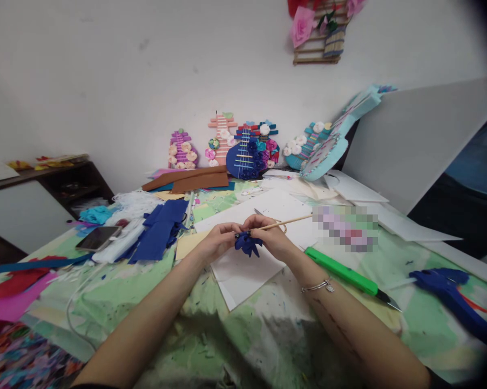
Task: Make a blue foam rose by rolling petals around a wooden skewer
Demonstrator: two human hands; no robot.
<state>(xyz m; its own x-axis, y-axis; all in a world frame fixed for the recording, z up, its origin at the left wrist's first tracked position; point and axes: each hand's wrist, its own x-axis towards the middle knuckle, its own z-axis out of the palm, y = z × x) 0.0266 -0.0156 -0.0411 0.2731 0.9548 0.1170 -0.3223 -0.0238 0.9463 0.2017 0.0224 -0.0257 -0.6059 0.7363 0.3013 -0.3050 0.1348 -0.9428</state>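
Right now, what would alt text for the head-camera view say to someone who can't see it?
A person's left hand and right hand together hold a dark blue petalled piece and a thin stick above white paper. A green cutter lies to the right on the cluttered table; colourful instrument-shaped decorations stand near the wall.

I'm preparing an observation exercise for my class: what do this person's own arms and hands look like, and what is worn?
The left hand and right hand are ungloved, the forearms bare. A silvery bracelet with a small charm circles the right wrist. A thin dark marking runs along the right forearm. A black sleeve edge shows at the right elbow.
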